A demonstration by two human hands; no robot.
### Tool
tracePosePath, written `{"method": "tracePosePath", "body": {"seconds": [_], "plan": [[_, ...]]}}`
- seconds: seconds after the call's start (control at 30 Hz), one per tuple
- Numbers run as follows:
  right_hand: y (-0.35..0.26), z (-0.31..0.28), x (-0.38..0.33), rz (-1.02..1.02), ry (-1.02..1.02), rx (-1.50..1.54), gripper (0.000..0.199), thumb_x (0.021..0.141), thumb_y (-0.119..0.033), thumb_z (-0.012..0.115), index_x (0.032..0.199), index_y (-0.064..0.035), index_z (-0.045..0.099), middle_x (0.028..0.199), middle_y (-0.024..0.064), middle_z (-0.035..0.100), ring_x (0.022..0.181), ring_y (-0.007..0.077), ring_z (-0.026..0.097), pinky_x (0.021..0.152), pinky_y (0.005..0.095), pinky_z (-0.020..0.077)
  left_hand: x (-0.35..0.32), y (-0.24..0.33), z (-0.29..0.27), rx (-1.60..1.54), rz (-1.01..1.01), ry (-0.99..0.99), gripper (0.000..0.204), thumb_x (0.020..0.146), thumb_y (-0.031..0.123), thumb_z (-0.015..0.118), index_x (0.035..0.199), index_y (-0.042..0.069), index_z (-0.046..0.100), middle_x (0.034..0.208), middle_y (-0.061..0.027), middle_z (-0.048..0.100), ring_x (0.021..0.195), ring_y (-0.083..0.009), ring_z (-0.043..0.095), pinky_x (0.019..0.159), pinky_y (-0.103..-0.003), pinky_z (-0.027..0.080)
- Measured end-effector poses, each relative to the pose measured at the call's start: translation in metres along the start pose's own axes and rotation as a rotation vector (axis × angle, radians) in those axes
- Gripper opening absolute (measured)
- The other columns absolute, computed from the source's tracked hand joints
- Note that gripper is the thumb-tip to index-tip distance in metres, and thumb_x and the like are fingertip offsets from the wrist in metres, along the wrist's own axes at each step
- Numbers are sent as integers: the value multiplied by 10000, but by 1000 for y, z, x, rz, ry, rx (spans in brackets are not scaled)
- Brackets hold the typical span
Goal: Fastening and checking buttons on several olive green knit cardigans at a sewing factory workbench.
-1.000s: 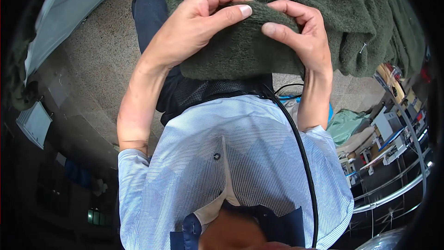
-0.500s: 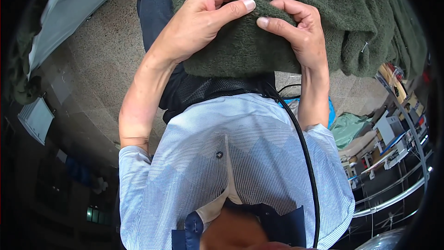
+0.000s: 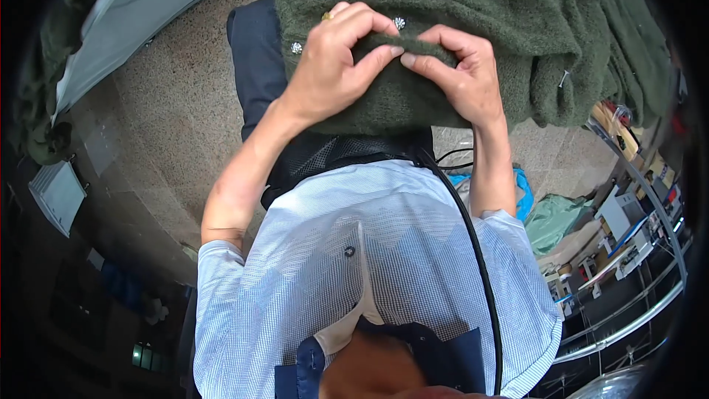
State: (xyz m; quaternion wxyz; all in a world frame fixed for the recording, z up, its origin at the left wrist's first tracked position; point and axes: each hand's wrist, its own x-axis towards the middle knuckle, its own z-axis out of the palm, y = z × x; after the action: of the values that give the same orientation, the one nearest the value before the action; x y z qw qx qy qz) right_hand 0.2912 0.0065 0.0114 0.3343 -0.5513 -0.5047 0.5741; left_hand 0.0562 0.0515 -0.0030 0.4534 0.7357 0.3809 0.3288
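A dark green, fuzzy knitted garment (image 3: 517,22) lies across my lap and spreads toward the far right. My left hand (image 3: 325,70) pinches a raised fold of it between thumb and fingers. Close beside it, my right hand (image 3: 467,77) pinches the same fold, the two thumb tips almost meeting. A sparkly, flower-like button (image 3: 399,23) sits just beyond the fold, and a second sparkly button (image 3: 297,48) lies to the left of my left hand. Farther right, a small shiny piece (image 3: 565,78) hangs on the cloth. Whatever is inside the fold is hidden.
A grey-white panel on a caster (image 3: 170,0) stands at the far left. A black cable (image 3: 480,251) runs down over my shirt. On the right are a pale green bag (image 3: 557,222), a curved metal rail (image 3: 628,332) and cluttered small equipment (image 3: 628,214).
Both hands have come slightly nearer to me with the pinched cloth, and their thumbs are closer together. Two sparkly buttons that were hidden now show.
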Motion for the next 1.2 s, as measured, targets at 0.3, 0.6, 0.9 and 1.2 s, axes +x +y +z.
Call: {"method": "tracePosePath", "body": {"seconds": [0.3, 0.6, 0.9, 1.2], "plan": [[2, 10, -1, -290, 92, -485, 193, 920, -97, 871, 1046, 29, 799, 846, 139, 760, 716, 216, 703, 655, 380, 512, -11, -3, 29, 293, 236, 196, 284, 860, -57, 803, 1112, 28, 701, 1068, -123, 742, 1044, -343, 725, 909, -449, 539], [-25, 0, 7, -318, 182, -369, 201, 1060, -98, 760, 1199, 34, 818, 1012, 162, 799, 941, 269, 775, 856, 392, 590, -15, -7, 23, 394, 294, 142, 225, 911, -21, 766, 1111, 39, 679, 1091, -115, 738, 1040, -319, 710, 950, -454, 504], [-29, 9, 16, -578, 154, -719, 132, 922, 2, 789, 1050, -19, 812, 962, 161, 741, 906, 386, 747, 789, 472, 598, -11, 10, 19, 477, 312, 157, 178, 925, 2, 719, 1097, 25, 676, 1068, -145, 679, 1048, -349, 668, 940, -466, 491], [-28, 17, -4, -426, 133, -579, 113, 897, -4, 766, 1007, -25, 781, 958, 166, 777, 903, 384, 772, 795, 460, 612, -28, 20, 12, 430, 320, 161, 217, 893, -47, 740, 1086, 32, 680, 1076, -132, 723, 1046, -352, 687, 951, -465, 502]]}}
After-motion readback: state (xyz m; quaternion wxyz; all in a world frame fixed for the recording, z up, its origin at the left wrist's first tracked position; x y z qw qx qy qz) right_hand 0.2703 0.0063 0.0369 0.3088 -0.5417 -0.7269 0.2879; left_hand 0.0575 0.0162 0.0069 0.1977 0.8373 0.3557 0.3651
